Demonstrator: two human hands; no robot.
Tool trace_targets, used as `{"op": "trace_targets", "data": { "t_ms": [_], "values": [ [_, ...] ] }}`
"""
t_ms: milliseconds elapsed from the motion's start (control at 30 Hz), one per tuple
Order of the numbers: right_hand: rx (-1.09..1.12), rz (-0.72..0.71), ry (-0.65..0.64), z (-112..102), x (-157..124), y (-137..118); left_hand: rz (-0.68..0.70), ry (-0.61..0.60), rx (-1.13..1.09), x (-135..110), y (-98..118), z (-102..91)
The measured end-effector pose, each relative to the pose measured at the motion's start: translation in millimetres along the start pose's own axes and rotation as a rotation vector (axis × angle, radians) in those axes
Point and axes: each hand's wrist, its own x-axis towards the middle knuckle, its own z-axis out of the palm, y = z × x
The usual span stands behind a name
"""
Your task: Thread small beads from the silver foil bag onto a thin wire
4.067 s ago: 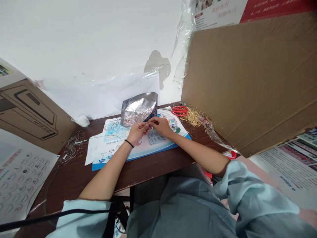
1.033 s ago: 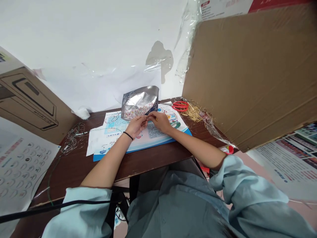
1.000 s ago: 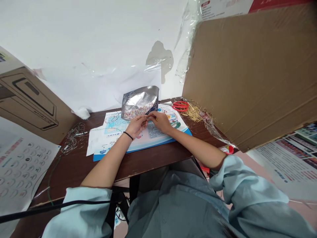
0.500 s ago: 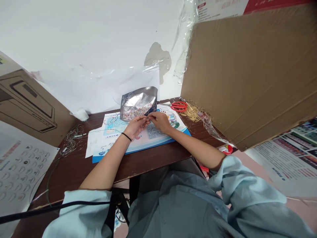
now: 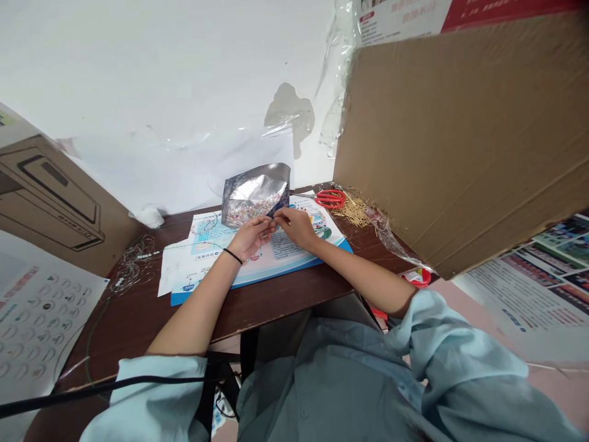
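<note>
My left hand (image 5: pixel 253 237) and my right hand (image 5: pixel 297 226) meet fingertip to fingertip above the printed sheets (image 5: pixel 216 248). Both are closed in a pinch, and whatever sits between the fingers is too small to make out. Just behind them an open silver foil bag (image 5: pixel 255 187) holds many small pale and pink beads (image 5: pixel 248 210). A thin dark thread (image 5: pixel 191 244) runs over the sheets towards my left wrist, which wears a black band.
Red-handled scissors (image 5: pixel 330 198) lie right of the bag, beside a heap of thin gold pins (image 5: pixel 354 212) on plastic. A tangle of clear thread (image 5: pixel 133 264) lies at left. Cardboard boxes (image 5: pixel 451 135) flank the brown table (image 5: pixel 271 307) against a white wall.
The view has shifted slightly. My hands stay pinched together in front of the foil bag, with hardly any visible movement.
</note>
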Motion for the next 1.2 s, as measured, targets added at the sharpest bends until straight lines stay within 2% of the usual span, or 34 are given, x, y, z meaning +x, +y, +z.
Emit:
{"op": "trace_targets", "data": {
  "t_ms": [400,767,1200],
  "values": [
    [-0.021,-0.007,-0.003,1,0,-2,0.022,-0.014,-0.054,5,-5,-6.0],
    [-0.058,-0.013,0.002,1,-2,-4,0.005,0.028,-0.072,3,-3,-1.3],
    [-0.06,-0.019,0.011,2,-2,-3,0.096,0.016,-0.031,9,-10,-6.6]
  ]
}}
